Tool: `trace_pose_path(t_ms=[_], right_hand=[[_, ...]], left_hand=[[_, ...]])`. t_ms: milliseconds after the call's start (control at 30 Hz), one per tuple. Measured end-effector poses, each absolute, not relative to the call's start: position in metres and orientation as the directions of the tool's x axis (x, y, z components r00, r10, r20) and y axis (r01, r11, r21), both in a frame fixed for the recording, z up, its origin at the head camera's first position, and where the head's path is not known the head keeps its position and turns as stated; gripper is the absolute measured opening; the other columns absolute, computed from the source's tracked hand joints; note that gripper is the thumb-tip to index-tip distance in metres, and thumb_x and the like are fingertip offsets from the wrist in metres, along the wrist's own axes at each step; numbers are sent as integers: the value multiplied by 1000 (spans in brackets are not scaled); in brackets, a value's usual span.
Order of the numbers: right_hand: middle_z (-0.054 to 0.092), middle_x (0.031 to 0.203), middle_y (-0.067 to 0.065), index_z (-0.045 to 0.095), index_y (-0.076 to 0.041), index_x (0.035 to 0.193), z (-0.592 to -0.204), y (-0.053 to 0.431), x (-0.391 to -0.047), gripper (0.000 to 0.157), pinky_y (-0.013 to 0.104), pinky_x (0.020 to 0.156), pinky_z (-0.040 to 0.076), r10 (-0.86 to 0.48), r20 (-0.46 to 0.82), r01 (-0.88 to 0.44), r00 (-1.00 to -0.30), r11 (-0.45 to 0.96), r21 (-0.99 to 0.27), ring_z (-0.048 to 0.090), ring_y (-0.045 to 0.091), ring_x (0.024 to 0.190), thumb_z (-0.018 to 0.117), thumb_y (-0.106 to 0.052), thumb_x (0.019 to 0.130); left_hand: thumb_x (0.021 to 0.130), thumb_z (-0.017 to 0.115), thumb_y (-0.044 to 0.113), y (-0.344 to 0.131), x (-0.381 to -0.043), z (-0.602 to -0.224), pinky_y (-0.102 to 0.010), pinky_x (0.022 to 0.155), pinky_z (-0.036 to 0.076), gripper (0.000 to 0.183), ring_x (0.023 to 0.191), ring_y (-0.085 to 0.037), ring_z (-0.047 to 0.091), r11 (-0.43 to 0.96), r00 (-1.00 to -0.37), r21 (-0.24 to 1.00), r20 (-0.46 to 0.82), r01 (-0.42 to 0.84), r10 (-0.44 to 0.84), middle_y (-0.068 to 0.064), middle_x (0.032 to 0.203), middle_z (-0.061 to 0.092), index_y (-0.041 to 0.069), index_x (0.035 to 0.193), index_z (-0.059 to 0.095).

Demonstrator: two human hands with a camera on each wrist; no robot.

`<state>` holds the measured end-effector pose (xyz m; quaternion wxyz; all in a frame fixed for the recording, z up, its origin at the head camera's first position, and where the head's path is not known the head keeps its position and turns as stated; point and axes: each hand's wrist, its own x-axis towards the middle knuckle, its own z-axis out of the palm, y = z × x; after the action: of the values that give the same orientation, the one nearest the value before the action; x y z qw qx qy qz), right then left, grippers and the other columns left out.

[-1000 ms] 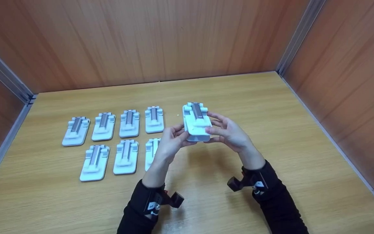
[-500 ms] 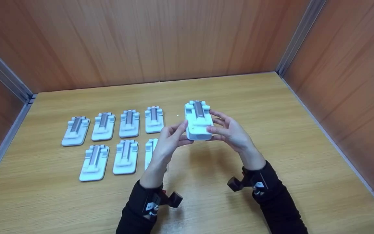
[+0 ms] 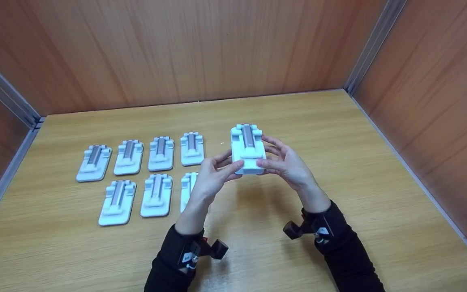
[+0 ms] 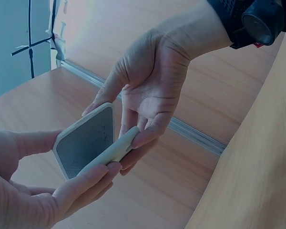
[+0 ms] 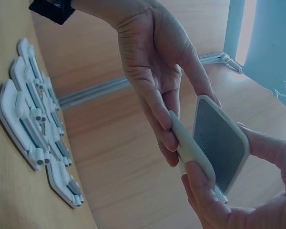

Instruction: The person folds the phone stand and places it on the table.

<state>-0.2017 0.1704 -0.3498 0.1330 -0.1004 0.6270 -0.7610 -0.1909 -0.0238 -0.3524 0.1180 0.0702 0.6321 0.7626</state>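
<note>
Both hands hold a white folding phone stand (image 3: 249, 149) up off the table, its grey strip facing up. At the left edge, my left hand (image 3: 211, 178) grips it, thumb on the upper plate's near corner and fingers beneath. My right hand (image 3: 290, 166) grips the right edge the same way. In the left wrist view, a plate with a dark pad (image 4: 86, 140) stands partly apart from the base (image 4: 115, 150) at an angle. The right wrist view shows this gap too, with the pad (image 5: 219, 143) facing inward.
Several matching folded phone stands lie in two rows on the left of the wooden table (image 3: 339, 251), among them one stand (image 3: 157, 195) in the near row. My left forearm partly covers the nearest stand (image 3: 187, 188). Wooden panels (image 3: 201, 48) enclose the table's back and sides.
The held phone stand has shifted slightly right and away from me. My left thumb has moved from its left side onto the upper plate's near corner. The stands on the table stay put.
</note>
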Motion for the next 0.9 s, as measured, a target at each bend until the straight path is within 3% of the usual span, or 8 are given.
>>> trace_pose_path(t_ms=[500,900], right_hand=[[43,119,20,26,0,135,-355,157,-199,71,30,66,54,-247,72,-28,-966,-179,-984,57,26,90,61,14,74],[41,125,21,25,4,135,-367,149,-198,65,35,75,53,-296,129,-120,-947,-47,-992,56,25,93,60,4,81]], left_hand=[[79,60,-7,-26,-190,-352,-34,72,54,46,85,-25,62,-257,-983,963,-39,-85,180,-23,107,58,-9,122,46],[81,56,-10,-49,-193,-360,-32,69,55,43,84,-24,61,-228,-993,969,-74,-94,92,-26,107,57,-11,122,45]])
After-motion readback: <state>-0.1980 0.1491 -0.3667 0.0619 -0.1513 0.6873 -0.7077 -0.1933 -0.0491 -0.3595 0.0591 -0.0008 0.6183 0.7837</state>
